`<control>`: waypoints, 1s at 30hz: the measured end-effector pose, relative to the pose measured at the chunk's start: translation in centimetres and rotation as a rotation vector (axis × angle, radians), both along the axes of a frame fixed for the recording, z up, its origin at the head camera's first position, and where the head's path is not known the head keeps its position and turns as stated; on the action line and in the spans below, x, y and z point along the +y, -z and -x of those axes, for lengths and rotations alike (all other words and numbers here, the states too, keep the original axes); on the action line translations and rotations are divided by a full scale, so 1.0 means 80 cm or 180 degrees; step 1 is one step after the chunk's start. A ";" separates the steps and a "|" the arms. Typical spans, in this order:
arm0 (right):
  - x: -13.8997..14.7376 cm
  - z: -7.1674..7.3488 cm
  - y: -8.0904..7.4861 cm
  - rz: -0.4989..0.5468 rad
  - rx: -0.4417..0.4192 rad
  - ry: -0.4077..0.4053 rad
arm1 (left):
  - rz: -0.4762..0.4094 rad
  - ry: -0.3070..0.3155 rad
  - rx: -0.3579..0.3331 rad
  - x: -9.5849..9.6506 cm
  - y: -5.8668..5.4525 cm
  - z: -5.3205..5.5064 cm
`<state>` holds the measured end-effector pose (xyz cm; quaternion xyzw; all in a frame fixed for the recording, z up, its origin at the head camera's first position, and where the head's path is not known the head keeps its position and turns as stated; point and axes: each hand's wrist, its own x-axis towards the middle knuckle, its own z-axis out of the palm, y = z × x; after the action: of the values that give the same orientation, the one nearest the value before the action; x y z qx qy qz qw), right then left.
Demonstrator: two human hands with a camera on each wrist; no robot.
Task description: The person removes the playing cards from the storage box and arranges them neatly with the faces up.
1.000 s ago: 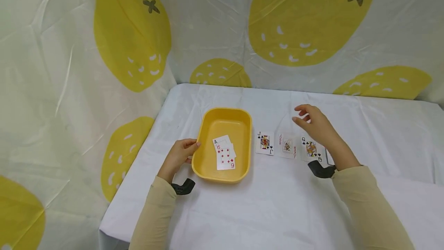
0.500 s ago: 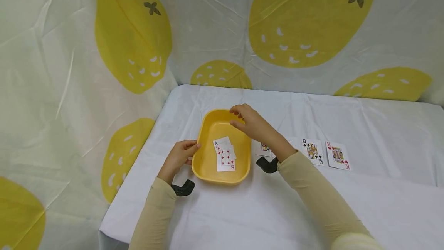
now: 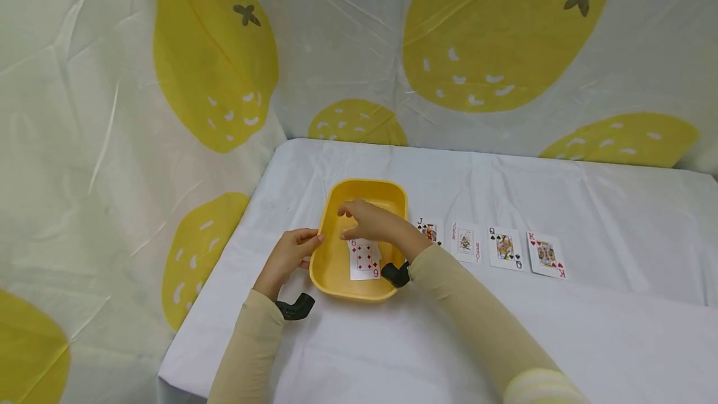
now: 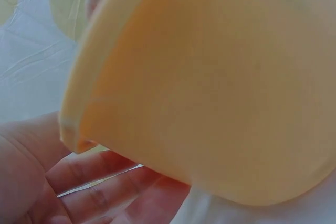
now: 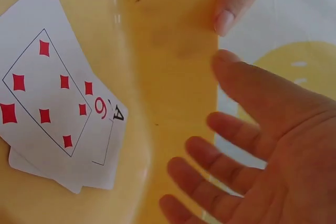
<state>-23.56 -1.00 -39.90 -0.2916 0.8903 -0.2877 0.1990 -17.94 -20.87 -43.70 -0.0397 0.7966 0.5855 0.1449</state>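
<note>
We've got our left hand (image 3: 288, 259) gripping the yellow tray (image 3: 331, 267), and our right hand (image 3: 371, 222), loose and empty, is nearer the six of diamonds (image 3: 365, 262) lying lengthwise in the tray's near half.

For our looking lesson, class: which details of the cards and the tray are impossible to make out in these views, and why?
Head view: lower part of the jack of spades, behind the right arm.
Head view: fine detail on the joker, too small.
Right wrist view: suit on the ace, covered by the six of diamonds.
Left wrist view: the rest of the yellow tray, cut off by the frame's edges.
</note>
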 end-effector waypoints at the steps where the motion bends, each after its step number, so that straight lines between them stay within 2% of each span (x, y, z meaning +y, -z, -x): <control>1: -0.002 0.000 0.001 -0.0210 -0.0072 0.0023 | 0.0002 -0.0001 0.0007 0.000 0.000 0.000; 4: -0.009 -0.004 0.004 -0.0836 -0.0168 0.0075 | -0.0003 -0.0014 0.0020 -0.001 0.001 0.000; 8: -0.018 -0.013 0.013 -0.1437 0.0019 0.0030 | -0.0057 -0.0031 0.0023 -0.001 0.002 0.001; 12: -0.026 -0.024 0.017 -0.1882 0.0277 -0.0012 | -0.0127 0.0018 0.0029 0.000 0.003 0.002; 15: -0.028 -0.029 0.016 -0.2045 0.0387 0.0033 | -0.0123 0.0016 0.0021 0.001 0.003 0.002; 22: -0.029 -0.027 0.017 -0.1959 0.0423 0.0229 | -0.0094 -0.0021 -0.0006 0.000 0.004 0.002; 25: -0.027 -0.023 0.017 -0.1653 0.0226 0.0280 | -0.0088 -0.0018 -0.0017 0.000 0.005 0.001; 30: -0.018 -0.010 0.006 -0.0961 -0.0123 0.0118 | -0.0029 -0.0043 -0.0009 0.000 0.005 0.001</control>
<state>-22.75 -2.46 -40.35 -0.2362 0.9247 -0.1598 0.2523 -17.99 -20.88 -44.11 -0.0453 0.7935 0.5900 0.1423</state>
